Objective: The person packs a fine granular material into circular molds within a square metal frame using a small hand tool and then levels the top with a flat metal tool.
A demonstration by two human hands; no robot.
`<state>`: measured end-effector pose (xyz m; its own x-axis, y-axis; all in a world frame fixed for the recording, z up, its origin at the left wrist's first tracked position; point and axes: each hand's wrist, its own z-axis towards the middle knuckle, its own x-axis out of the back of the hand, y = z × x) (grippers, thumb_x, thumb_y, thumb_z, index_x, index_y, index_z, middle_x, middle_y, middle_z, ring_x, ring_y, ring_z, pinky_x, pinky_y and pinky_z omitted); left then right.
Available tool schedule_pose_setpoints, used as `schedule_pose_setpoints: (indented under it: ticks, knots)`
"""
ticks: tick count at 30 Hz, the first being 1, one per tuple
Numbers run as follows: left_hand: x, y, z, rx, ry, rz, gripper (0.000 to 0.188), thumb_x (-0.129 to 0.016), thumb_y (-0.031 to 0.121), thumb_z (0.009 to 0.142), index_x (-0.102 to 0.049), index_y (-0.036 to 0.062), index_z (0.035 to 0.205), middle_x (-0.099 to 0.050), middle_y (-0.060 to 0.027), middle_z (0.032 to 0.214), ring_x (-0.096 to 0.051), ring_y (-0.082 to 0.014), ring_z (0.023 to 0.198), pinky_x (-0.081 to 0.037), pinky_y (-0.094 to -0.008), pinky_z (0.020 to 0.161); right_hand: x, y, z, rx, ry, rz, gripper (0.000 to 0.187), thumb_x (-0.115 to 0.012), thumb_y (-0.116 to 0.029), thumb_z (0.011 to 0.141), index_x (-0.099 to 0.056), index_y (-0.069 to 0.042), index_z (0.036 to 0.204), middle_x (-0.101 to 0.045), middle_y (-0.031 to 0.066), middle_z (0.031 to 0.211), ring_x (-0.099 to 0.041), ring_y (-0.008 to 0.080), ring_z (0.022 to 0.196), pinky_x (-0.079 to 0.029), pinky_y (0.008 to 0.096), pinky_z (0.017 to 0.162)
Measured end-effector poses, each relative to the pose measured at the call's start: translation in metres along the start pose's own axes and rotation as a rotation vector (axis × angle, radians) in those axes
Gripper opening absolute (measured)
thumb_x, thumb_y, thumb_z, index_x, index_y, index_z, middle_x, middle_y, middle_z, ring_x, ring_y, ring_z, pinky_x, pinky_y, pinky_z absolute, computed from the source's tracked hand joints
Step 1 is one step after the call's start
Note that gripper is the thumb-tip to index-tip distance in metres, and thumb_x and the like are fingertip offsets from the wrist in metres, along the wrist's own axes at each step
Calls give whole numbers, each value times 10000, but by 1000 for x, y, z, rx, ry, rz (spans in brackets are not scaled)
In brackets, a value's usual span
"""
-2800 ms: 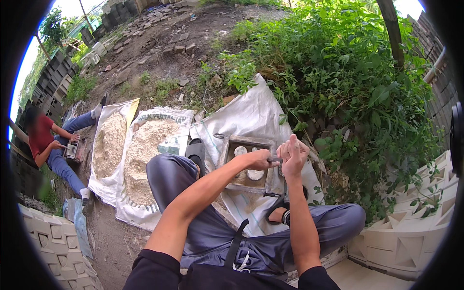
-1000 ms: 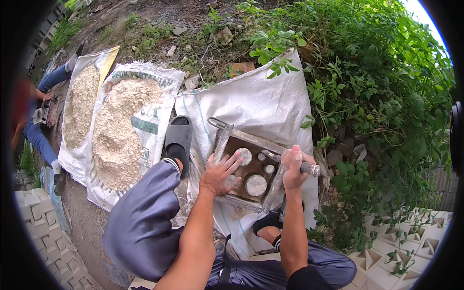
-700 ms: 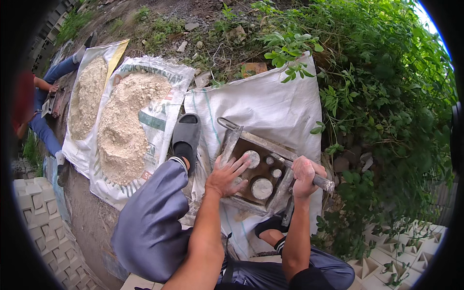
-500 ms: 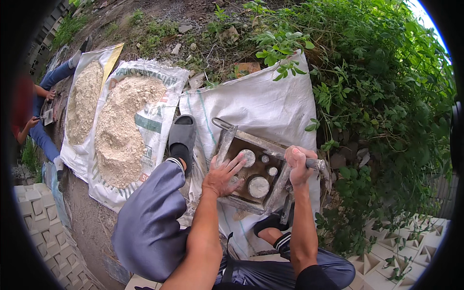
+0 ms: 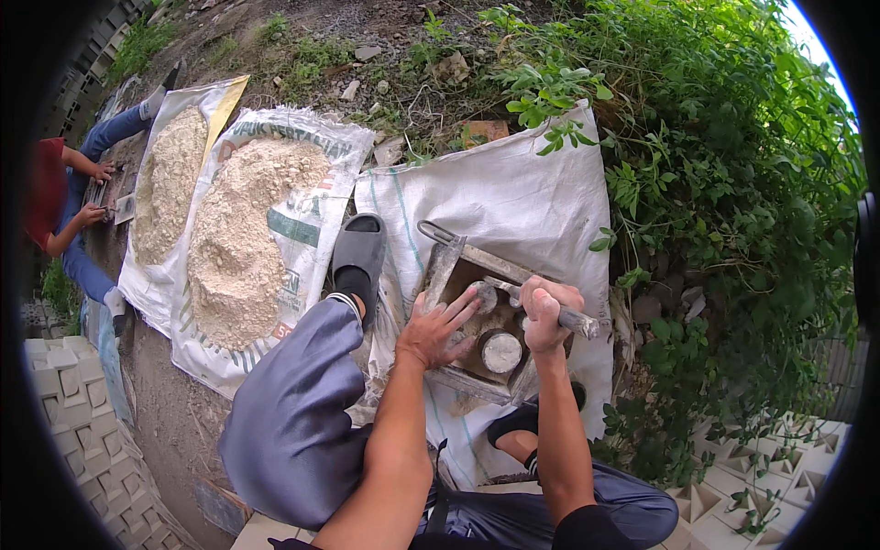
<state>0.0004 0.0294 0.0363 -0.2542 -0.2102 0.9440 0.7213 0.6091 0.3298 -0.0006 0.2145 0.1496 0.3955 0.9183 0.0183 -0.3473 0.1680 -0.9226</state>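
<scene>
A square wooden box mould [image 5: 490, 390] lies on a white woven sack, dusted with pale powder. Round grey discs, among them a large one [image 5: 501, 352] near the front, stand inside it, with loose powder around them. My left hand [image 5: 431, 332] rests over the mould's left side with fingers spread, the fingertips at a disc [image 5: 483, 295] toward the back. My right hand [image 5: 547, 312] is wrapped round the thick, dusty round handle [image 5: 579, 323] of a tool above the mould's right side. The tool's other end is partly hidden; a thin pale edge shows left of my fist.
Two sacks heaped with pale powder [image 5: 234, 266] lie to the left. Beyond them sits another person [image 5: 69, 197] with a small flat object in hand. Leafy plants [image 5: 733, 183] crowd the right side. My sandalled foot [image 5: 359, 252] is beside the mould's sack [image 5: 541, 192].
My right hand has moved left and inward over the mould with the tool. Loose powder now shows among the discs. My left hand stays spread at the mould's left side.
</scene>
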Motion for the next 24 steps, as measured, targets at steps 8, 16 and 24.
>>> schedule_pose_setpoints:
  ticks: [8,16,24]
  knots:
    - [-8,-8,-10,16,31,-37,757,-568,490,849,-269,234,1496,-214,59,1575,-600,-163,970,-304,-554,1028,-31,-2,5,167,-5,-169,322,-440,-111,811,-363,-5,517,-407,40,484,-377,164,458,-329,305,479]
    - [-12,-4,-3,-17,50,-64,756,-574,470,848,-265,235,1497,-207,71,1576,-602,-180,920,-312,-563,1024,-25,14,10,211,-91,-227,222,-504,-20,746,-419,18,545,-376,87,509,-396,250,495,-394,373,545]
    - [-19,-4,-5,-18,76,-27,737,-567,486,849,-300,229,1486,-243,62,1565,-607,-164,906,-326,-547,1013,-34,27,14,301,-207,-279,250,-534,-23,723,-384,-31,523,-345,64,489,-330,248,421,-409,384,596]
